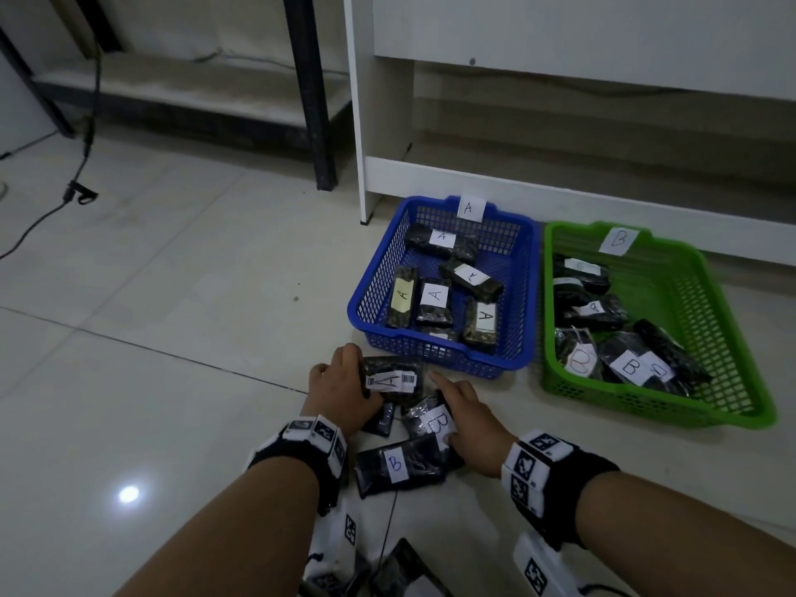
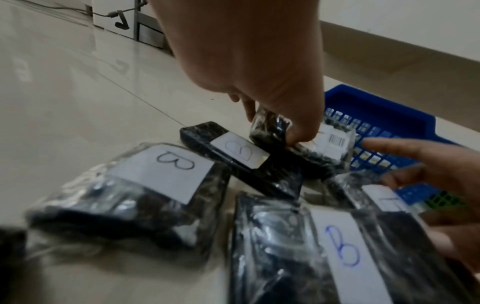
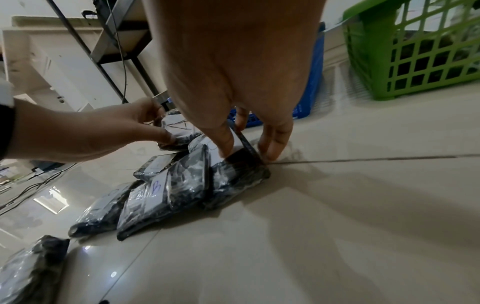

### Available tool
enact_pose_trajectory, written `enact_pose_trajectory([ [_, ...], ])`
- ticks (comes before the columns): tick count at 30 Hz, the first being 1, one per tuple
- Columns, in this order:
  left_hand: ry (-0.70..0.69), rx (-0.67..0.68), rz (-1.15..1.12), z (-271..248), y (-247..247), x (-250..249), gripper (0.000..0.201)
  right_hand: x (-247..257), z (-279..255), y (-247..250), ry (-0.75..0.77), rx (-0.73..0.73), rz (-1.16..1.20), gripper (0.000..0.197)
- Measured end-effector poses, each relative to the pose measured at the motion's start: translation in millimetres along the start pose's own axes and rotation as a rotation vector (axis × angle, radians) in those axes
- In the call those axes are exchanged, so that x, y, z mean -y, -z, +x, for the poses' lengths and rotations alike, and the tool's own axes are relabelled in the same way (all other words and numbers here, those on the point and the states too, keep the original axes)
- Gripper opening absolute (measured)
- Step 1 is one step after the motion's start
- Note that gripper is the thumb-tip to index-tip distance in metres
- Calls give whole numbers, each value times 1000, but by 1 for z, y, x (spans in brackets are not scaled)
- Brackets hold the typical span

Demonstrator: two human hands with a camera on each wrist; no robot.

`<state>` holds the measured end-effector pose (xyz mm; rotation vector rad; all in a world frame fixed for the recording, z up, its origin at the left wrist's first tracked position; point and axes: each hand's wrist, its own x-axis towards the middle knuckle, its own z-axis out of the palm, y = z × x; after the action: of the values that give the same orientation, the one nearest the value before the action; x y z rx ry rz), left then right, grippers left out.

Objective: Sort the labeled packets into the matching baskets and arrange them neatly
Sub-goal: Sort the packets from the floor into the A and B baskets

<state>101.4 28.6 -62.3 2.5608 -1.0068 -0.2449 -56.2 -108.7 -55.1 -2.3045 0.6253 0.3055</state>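
My left hand point(image 1: 344, 381) grips a dark packet labelled A point(image 1: 394, 381) with a barcode sticker, just in front of the blue basket point(image 1: 530, 295). In the left wrist view its thumb presses on that A packet point(image 2: 311, 148). My right hand point(image 1: 469, 424) pinches the edge of a dark packet labelled B point(image 1: 433, 420) between thumb and fingers, tilted up off the floor; its index finger points forward. The right wrist view shows this B packet point(image 3: 241, 166). The blue basket holds several A packets. The green basket point(image 1: 732, 338) holds several B packets.
Loose B packets lie on the tile floor between my wrists point(image 1: 400, 465) point(image 2: 161, 172) point(image 2: 239, 152). A white cabinet point(image 1: 560, 174) stands behind the baskets. A black table leg point(image 1: 314, 101) and cables point(image 1: 82, 191) are at the far left.
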Motion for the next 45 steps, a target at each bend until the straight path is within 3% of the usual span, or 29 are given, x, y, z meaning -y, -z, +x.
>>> enact_pose_trajectory([
  [4, -135, -105, 152, -10, 1, 2, 34, -2, -7, -3, 4, -69, 60, 93],
  [8, -255, -261, 162, -17, -3, 3, 31, -1, -9, 1, 4, -93, 25, 96],
  [15, -326, -395, 161, -25, 2, -12, 33, 4, -33, 51, 136, -151, -109, 69],
  [21, -271, -450, 13, -15, 0, -33, 36, -8, -46, 83, 242, -516, -111, 60],
  [24, -261, -474, 8, -4, -1, -57, 37, -21, -41, 96, 196, -660, -95, 57],
  [28, -193, -438, -32, 16, -2, -92, 38, -41, -35, 115, 93, -707, 30, 61],
  [32, -90, -314, -91, 38, 4, -107, 40, -59, -37, 130, -24, -732, 54, 56],
  [38, -63, -188, -77, 54, -3, -116, 47, -101, -43, 158, -153, -856, 158, 36],
  [40, -74, -199, -70, 59, -4, -119, 40, -117, -44, 166, -220, -839, 129, 33],
  [45, 16, -243, -120, 70, -3, -124, 25, -133, -50, 178, -321, -751, 119, 51],
])
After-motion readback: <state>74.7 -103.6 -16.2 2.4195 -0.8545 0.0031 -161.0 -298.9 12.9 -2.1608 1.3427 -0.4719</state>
